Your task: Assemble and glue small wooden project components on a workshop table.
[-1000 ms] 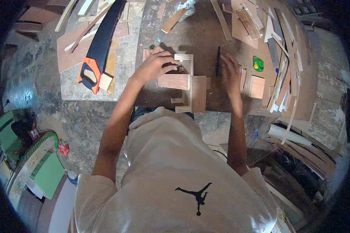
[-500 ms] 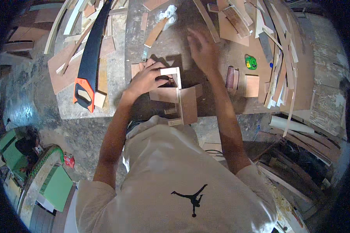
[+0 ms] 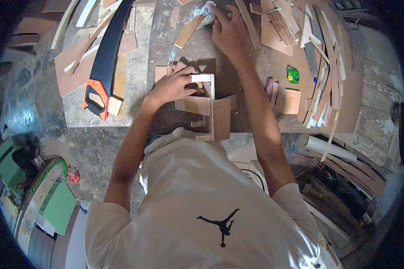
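My left hand (image 3: 173, 87) curls around the upper end of a small wooden frame (image 3: 221, 121), made of thin strips and flat panels, which lies at the table's near edge. Its fingertips are partly hidden behind the frame. Farther off, my right hand (image 3: 231, 36) reaches out with the fingers apart. Its index finger meets or nearly meets a crumpled, whitish clear plastic wad (image 3: 206, 15); whether it touches I cannot tell. A flat wooden strip (image 3: 189, 32) leads from that wad toward my left hand, with a thin pale-blue piece (image 3: 172, 54) at its near end.
A handsaw (image 3: 104, 67) with an orange and black handle lies on the left of the table (image 3: 130, 98). To the right are a green tape measure (image 3: 293, 74), a reddish-brown block (image 3: 270, 89), a light wood block (image 3: 292, 101) and a long pile of wood strips (image 3: 324, 76).
My right hand has moved farther away, up to the whitish plastic wad. My left hand keeps its hold on the wooden frame. The whole view has shifted slightly.
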Demonstrator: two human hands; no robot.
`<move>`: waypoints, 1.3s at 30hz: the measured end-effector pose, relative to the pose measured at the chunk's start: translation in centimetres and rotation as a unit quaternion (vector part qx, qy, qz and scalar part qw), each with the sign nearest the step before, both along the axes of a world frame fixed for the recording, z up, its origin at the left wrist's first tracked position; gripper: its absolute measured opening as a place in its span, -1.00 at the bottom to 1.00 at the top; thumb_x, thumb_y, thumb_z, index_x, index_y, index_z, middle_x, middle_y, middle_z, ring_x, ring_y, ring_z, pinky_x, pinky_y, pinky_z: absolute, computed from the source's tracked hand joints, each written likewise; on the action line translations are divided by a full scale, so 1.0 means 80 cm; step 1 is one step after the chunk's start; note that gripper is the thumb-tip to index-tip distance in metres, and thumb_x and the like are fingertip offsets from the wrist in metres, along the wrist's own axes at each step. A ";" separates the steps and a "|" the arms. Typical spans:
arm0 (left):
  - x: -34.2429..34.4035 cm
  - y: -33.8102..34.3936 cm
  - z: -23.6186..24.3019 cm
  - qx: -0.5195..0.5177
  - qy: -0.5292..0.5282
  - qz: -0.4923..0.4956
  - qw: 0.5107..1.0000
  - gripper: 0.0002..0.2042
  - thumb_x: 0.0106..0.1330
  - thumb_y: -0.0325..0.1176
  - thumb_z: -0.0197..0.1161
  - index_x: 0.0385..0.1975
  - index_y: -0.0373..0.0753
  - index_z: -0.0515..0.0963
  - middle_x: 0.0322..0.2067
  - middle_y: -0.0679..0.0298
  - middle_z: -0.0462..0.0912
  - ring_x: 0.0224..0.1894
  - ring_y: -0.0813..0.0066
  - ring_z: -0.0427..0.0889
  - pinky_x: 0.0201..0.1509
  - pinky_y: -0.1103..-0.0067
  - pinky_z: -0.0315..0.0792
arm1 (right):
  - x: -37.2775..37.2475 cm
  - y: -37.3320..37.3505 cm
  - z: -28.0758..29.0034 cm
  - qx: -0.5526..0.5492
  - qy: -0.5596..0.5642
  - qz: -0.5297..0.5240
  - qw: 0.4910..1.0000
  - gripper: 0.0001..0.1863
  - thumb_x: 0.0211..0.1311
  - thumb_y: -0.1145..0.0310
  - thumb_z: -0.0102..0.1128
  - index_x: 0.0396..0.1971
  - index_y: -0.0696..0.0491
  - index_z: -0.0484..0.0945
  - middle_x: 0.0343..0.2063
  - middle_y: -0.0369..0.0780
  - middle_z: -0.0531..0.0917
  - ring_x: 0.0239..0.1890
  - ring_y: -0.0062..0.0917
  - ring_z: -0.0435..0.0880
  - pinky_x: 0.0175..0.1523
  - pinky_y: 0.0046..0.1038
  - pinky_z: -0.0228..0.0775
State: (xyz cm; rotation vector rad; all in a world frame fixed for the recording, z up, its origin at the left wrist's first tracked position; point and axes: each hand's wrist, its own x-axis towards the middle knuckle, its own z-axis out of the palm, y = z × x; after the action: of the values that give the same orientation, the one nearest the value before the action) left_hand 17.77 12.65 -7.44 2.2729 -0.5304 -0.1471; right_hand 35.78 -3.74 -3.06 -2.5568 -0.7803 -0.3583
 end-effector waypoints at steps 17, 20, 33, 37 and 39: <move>0.001 0.002 -0.003 0.009 0.022 -0.020 1.000 -0.76 0.15 -0.29 0.46 -0.16 0.07 0.68 0.03 0.38 0.51 0.19 0.26 0.38 0.21 0.26 0.17 | -0.007 0.005 0.004 -0.016 -0.003 -0.009 1.000 -0.44 0.26 0.36 0.21 0.30 -0.13 0.49 0.25 0.18 0.40 0.24 0.09 0.49 0.30 -0.04 0.40; 0.006 -0.002 -0.002 0.019 0.006 -0.027 0.999 -0.76 0.15 -0.29 0.45 -0.17 0.07 0.68 0.03 0.39 0.51 0.21 0.26 0.36 0.23 0.27 0.17 | 0.003 -0.001 -0.015 0.013 -0.058 0.003 0.998 -0.44 0.26 0.34 0.20 0.30 -0.13 0.48 0.24 0.19 0.40 0.23 0.10 0.49 0.30 -0.03 0.39; 0.012 0.000 -0.001 0.061 -0.022 -0.054 0.996 -0.74 0.11 -0.25 0.47 -0.16 0.13 0.71 0.04 0.40 0.49 0.20 0.21 0.34 0.30 0.25 0.21 | 0.001 0.005 -0.019 0.001 -0.052 -0.003 0.999 -0.43 0.21 0.42 0.25 0.27 -0.18 0.53 0.21 0.04 0.44 0.06 -0.09 0.61 0.15 -0.13 0.52; 0.019 0.000 0.000 0.034 -0.045 -0.070 0.996 -0.76 0.05 -0.36 0.49 -0.25 0.04 0.75 0.00 0.36 0.49 0.13 0.25 0.31 0.24 0.32 0.15 | 0.006 0.003 -0.025 0.034 -0.081 0.013 0.996 -0.45 0.23 0.40 0.23 0.26 -0.18 0.54 0.21 0.01 0.44 0.04 -0.13 0.62 0.14 -0.15 0.52; 0.021 -0.002 0.004 0.033 -0.037 -0.067 0.997 -0.75 0.04 -0.37 0.49 -0.24 0.02 0.73 0.00 0.35 0.49 0.13 0.23 0.31 0.23 0.32 0.16 | 0.007 0.002 -0.028 0.032 -0.085 0.009 0.996 -0.46 0.24 0.39 0.21 0.26 -0.18 0.55 0.21 0.01 0.44 0.04 -0.13 0.62 0.15 -0.16 0.52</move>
State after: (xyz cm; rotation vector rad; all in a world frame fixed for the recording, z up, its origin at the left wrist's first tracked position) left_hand 19.47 12.47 -7.11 2.3131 -0.7278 -0.1491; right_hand 36.37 -3.56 -5.33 -2.4812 -0.8371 -0.5909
